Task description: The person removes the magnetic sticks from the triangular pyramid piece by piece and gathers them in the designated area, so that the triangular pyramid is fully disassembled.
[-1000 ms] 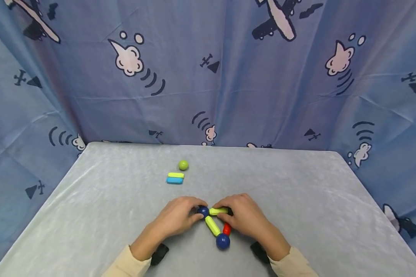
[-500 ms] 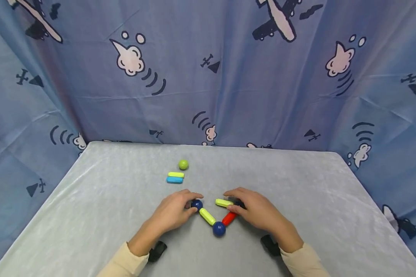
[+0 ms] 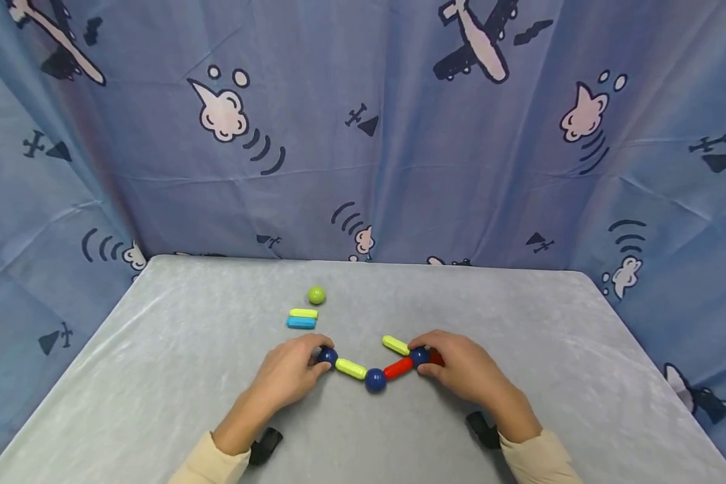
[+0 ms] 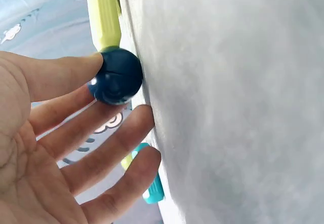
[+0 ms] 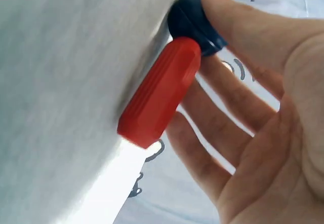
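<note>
My left hand (image 3: 290, 373) pinches a dark blue ball (image 4: 119, 76) between thumb and fingers. From it a yellow-green rod (image 3: 351, 368) runs to a middle blue ball (image 3: 375, 380), and a red rod (image 3: 398, 368) joins that ball to another blue ball (image 3: 420, 356). My right hand (image 3: 462, 366) holds this last ball by thumb and fingers. Also on it are a second yellow-green rod (image 3: 396, 345), its far end free, and a second red rod (image 5: 159, 95), mostly hidden by my hand in the head view. The linked pieces form a shallow V on the table.
Beyond my left hand lie a loose yellow-green rod (image 3: 304, 313) and a light blue rod (image 3: 301, 323), side by side. A green ball (image 3: 316, 295) sits behind them. The pale cloth-covered table (image 3: 520, 316) ends at a blue patterned curtain (image 3: 314, 134).
My hands have moved apart. One yellow-green rod has come away from the left blue ball, and the closed triangle has opened into a wide V. The loose pieces behind stay put.
</note>
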A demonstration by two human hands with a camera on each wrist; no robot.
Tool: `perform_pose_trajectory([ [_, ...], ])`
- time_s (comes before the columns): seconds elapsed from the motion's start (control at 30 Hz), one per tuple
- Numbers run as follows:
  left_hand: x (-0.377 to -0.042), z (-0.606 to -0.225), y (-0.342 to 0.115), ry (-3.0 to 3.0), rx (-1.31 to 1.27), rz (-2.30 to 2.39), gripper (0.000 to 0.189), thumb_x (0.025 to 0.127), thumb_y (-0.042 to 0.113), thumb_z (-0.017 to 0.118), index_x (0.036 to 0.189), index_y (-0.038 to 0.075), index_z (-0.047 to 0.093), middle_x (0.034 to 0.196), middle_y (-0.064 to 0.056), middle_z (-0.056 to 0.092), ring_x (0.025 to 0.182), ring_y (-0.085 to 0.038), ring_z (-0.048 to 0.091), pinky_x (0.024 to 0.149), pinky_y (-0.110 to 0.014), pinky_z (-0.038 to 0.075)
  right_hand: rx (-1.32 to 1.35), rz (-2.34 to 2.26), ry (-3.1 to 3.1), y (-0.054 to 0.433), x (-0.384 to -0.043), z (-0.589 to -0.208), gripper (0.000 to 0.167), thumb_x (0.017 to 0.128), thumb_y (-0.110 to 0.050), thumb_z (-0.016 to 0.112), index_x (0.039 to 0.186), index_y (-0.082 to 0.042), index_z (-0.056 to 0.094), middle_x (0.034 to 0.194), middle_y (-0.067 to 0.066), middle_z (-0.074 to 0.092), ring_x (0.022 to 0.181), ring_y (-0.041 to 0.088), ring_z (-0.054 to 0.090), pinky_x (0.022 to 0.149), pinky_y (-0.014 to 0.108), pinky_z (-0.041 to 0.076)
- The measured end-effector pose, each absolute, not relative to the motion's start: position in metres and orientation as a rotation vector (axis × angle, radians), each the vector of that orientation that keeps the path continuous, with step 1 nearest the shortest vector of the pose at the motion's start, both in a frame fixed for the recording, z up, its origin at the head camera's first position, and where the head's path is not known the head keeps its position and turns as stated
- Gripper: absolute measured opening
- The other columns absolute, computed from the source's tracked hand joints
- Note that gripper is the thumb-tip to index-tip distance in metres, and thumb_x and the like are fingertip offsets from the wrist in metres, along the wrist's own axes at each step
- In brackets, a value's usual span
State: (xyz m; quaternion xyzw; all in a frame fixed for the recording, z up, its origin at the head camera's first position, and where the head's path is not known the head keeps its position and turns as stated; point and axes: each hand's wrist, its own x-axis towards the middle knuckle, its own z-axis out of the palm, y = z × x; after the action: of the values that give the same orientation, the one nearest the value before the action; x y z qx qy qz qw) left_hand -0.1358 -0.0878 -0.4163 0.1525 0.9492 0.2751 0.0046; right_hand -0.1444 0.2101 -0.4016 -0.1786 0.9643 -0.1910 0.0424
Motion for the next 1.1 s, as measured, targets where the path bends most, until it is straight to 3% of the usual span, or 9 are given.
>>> perform_pose_trajectory([
  [0.17, -0.137, -0.418, -0.09, 2.987, 0.506, 0.824, 0.028, 0.089, 0.023, 0.075, 0.116, 0.02, 0.072, 0.102, 0.005, 0.068, 0.072, -0.007, 0.053, 0.06, -0.026, 0.042, -0.424, -0.566, 2.973, 0.217, -0.146, -0.401, 0.036, 0.081, -0.024, 0.083, 0.115, -0.022, 0.072, 0.101, -0.006, 0.07, 0.08, 0.009, 0.056, 0.075, 0.035, 0.051],
  [0.27, -0.135, -0.42, -0.091, 2.964, 0.534, 0.812, 0.028, 0.089, 0.023, 0.075, 0.116, 0.019, 0.073, 0.096, 0.006, 0.064, 0.067, -0.006, 0.046, 0.057, -0.023, 0.037, -0.4, -0.57, 2.958, 0.218, -0.144, -0.402, 0.036, 0.08, -0.025, 0.083, 0.114, -0.022, 0.072, 0.099, -0.007, 0.069, 0.078, 0.008, 0.056, 0.074, 0.034, 0.051],
  [0.53, -0.136, -0.422, -0.094, 2.897, 0.548, 0.88, 0.032, 0.086, 0.015, 0.077, 0.118, 0.018, 0.073, 0.119, 0.0, 0.071, 0.087, -0.01, 0.063, 0.073, -0.033, 0.05, -0.532, -0.625, 3.042, 0.195, -0.134, -0.4, 0.037, 0.078, -0.022, 0.085, 0.113, -0.021, 0.072, 0.116, -0.003, 0.07, 0.113, 0.023, 0.065, 0.098, 0.048, 0.051],
  [0.77, -0.139, -0.422, -0.098, 2.912, 0.531, 0.894, 0.031, 0.084, 0.015, 0.078, 0.115, 0.018, 0.074, 0.116, -0.001, 0.073, 0.088, -0.012, 0.066, 0.073, -0.036, 0.052, -0.874, -0.619, 2.94, 0.138, -0.14, -0.4, 0.025, 0.085, -0.027, 0.079, 0.11, -0.023, 0.073, 0.11, -0.006, 0.072, 0.105, 0.016, 0.067, 0.094, 0.043, 0.052],
  [1.1, -0.143, -0.421, -0.099, 2.923, 0.515, 0.924, 0.03, 0.082, 0.017, 0.081, 0.112, 0.02, 0.075, 0.097, 0.002, 0.075, 0.071, -0.004, 0.056, 0.062, -0.027, 0.044, -0.83, -0.616, 2.978, 0.108, -0.153, -0.411, 0.007, 0.085, -0.02, 0.079, 0.092, -0.02, 0.076, 0.088, -0.01, 0.072, 0.076, 0.003, 0.061, 0.072, 0.027, 0.052],
])
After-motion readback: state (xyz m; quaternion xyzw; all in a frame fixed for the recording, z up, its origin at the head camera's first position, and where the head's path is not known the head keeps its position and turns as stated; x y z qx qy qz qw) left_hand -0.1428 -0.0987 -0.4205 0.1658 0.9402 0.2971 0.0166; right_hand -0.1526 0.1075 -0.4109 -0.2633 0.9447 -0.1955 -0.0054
